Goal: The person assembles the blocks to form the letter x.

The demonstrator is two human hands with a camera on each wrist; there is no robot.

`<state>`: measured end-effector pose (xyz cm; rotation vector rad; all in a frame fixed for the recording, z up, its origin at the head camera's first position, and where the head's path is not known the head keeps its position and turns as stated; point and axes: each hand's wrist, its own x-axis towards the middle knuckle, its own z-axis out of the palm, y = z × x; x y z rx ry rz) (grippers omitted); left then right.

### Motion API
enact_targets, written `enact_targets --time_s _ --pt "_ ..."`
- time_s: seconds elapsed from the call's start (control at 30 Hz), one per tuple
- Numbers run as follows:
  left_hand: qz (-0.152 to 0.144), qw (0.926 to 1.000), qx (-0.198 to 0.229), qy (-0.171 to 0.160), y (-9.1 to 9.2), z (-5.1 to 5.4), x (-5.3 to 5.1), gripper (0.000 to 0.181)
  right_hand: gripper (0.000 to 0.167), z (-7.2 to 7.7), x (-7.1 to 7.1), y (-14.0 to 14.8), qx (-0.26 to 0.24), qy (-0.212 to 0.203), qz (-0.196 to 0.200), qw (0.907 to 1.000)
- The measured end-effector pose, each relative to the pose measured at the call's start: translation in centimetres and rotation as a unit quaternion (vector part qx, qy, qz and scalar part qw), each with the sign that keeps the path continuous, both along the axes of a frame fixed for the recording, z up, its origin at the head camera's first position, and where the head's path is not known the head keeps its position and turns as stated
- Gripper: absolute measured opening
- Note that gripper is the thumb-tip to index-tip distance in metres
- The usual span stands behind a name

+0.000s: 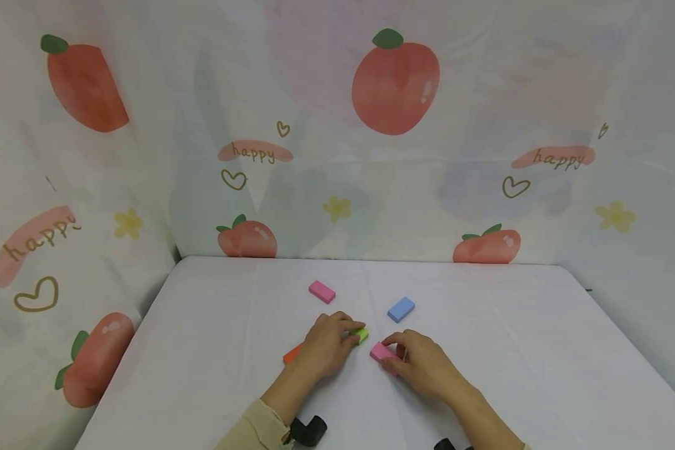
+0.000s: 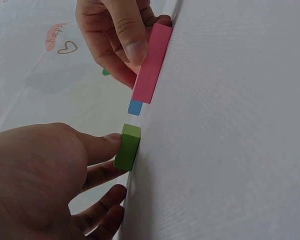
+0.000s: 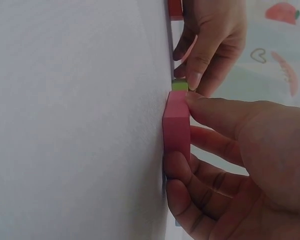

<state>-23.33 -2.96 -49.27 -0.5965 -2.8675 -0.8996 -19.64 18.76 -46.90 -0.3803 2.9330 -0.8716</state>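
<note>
My left hand (image 1: 326, 347) pinches a small lime-green rectangular block (image 1: 362, 336) between thumb and fingers, low at the white tabletop. In the left wrist view the thumb presses one side of the green block (image 2: 127, 150), and a finger meets it from behind. Just to the right, my right hand (image 1: 427, 365) grips a pink block (image 1: 381, 352) by its sides. The right wrist view has the thumb on the near end of this pink block (image 3: 176, 131), with fingers curled about it. A short gap separates the green and pink blocks in the head view.
A second pink block (image 1: 322, 292) lies farther back on the white table (image 1: 202, 350), and a blue block (image 1: 401, 309) lies behind the right hand. Partly hidden by the left wrist is an orange block (image 1: 292, 355). A printed cloth (image 1: 337, 169) hangs behind.
</note>
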Motion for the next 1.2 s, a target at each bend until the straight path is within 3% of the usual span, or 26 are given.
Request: enact_targets --time_s 1.2 --pt "-0.005 1.0000 -0.007 0.005 0.0 -0.2 0.0 0.027 0.026 0.4 -0.4 -1.2 0.006 -0.007 -0.012 0.9999"
